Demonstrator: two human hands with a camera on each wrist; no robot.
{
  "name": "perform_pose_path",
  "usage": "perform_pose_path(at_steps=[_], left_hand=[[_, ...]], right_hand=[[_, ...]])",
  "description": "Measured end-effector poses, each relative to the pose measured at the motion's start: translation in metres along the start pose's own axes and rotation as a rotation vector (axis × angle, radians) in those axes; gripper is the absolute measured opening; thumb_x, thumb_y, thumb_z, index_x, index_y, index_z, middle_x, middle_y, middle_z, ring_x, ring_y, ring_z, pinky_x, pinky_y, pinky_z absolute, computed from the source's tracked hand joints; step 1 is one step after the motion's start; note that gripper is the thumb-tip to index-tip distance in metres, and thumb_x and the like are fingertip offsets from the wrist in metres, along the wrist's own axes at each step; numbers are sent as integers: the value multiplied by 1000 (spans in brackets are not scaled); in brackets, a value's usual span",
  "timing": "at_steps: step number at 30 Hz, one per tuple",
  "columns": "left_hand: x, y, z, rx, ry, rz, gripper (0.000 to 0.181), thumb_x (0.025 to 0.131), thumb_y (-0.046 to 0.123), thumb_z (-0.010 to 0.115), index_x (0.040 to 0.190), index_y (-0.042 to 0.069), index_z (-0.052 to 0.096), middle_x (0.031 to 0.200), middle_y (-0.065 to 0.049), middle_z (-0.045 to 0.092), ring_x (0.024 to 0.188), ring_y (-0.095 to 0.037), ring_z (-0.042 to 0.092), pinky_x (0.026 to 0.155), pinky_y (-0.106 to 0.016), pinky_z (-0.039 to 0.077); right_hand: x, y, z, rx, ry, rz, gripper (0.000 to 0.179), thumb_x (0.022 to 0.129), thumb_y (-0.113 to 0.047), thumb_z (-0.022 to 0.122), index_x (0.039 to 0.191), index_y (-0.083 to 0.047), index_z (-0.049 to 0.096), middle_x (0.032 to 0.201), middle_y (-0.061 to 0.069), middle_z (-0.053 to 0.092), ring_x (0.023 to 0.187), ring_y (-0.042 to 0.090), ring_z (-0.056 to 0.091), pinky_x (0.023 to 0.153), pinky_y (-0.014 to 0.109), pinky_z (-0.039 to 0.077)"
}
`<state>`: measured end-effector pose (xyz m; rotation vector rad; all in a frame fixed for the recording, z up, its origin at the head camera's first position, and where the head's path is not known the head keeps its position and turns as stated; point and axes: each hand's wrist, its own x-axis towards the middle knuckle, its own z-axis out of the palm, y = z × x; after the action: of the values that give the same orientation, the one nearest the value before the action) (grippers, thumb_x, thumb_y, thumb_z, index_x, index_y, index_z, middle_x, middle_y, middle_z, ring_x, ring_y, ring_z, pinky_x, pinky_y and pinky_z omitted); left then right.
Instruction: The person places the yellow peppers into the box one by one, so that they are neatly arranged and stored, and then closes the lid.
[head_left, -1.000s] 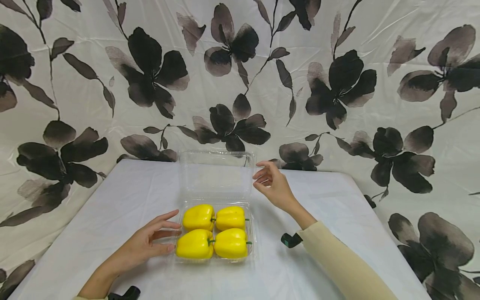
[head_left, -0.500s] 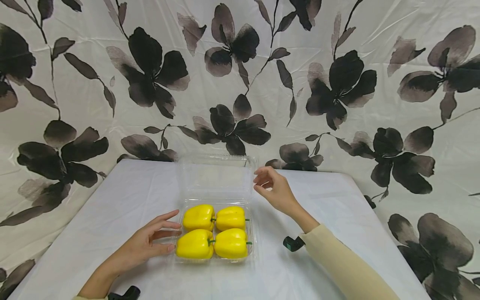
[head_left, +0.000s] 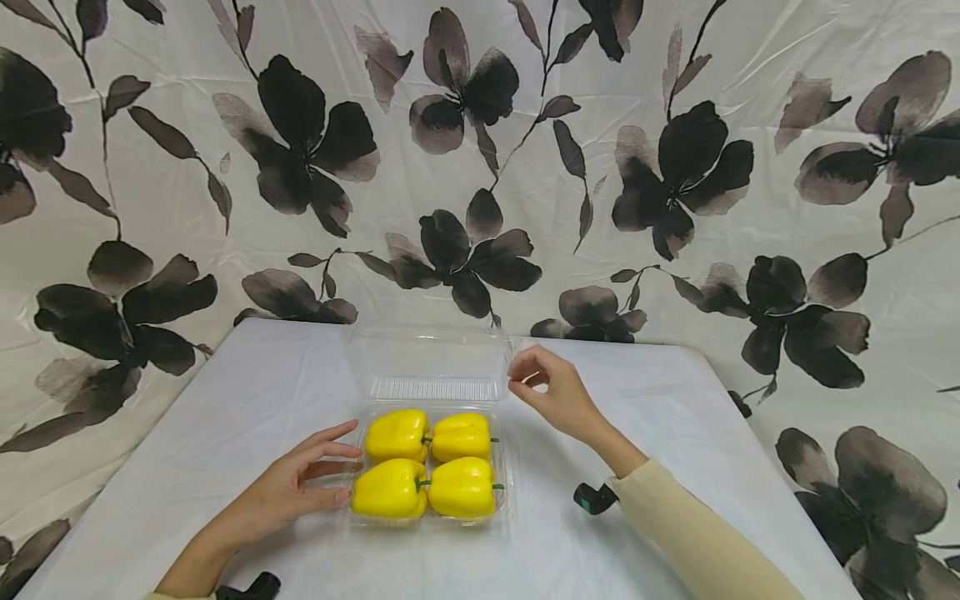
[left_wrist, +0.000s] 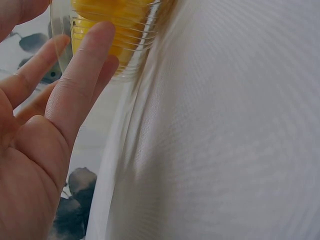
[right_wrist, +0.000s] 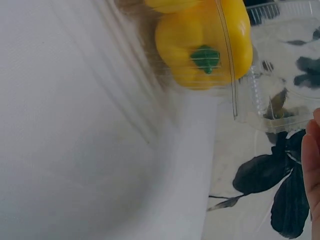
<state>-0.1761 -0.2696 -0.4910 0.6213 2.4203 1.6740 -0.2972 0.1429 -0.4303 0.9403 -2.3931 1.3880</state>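
Several yellow bell peppers (head_left: 462, 487) sit in the base of a clear plastic clamshell container (head_left: 504, 504), in two rows with green stems. Its hinged lid (head_left: 431, 362) is raised at the far side, ribbed wall showing. My left hand (head_left: 288, 483) rests along the container's left side, fingers extended and spread; in the left wrist view its fingertips are at the ribbed wall (left_wrist: 135, 45). My right hand (head_left: 555, 387) pinches the lid's right edge between thumb and curled fingers. In the right wrist view only part of that hand (right_wrist: 312, 165) shows, beside the lid (right_wrist: 280, 112).
A white-covered table (head_left: 637, 533) lies under everything. Behind it hangs a floral-patterned sheet (head_left: 570, 167). Dark wrist cameras sit beside the right sleeve (head_left: 595, 497) and left wrist (head_left: 255, 586).
The lid's far edge has come lower in the head view as its tilt changed, and its ribbed wall now shows. My right hand has moved slightly down and right with it; the left stays still.
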Motion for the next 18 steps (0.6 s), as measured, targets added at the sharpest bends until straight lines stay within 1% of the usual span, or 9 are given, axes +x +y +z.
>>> perform_pose_path(at_steps=[5,11,15,18], left_hand=[[0,0,0,-3,-3,3,43,96,12,80,136,8,65,172,-19,28,131,-48,60,101,-27,57],[0,2,0,-12,-6,-4,43,96,13,80,136,8,65,172,-20,26,132,-49,59,102,-26,57],[0,2,0,-14,-5,-10,43,96,13,80,136,8,65,172,-19,26,132,-49,59,101,-27,57],[0,3,0,-11,-5,-17,43,96,13,79,136,9,65,172,-19,26,132,-48,59,101,-32,59]], right_hand=[[-5,-3,-1,9,-27,-13,25,91,3,81,108,-9,68,105,5,71,94,20,71,84,34,65],[-9,-4,-3,4,-66,-53,27,90,1,82,108,-12,67,105,0,69,96,16,70,84,33,65],[-13,-5,-4,-1,-78,-79,30,89,1,84,109,-13,67,106,0,69,98,19,70,85,33,65],[-16,-6,-5,-2,-86,-90,32,88,0,85,110,-13,67,106,1,69,98,22,71,84,32,65]])
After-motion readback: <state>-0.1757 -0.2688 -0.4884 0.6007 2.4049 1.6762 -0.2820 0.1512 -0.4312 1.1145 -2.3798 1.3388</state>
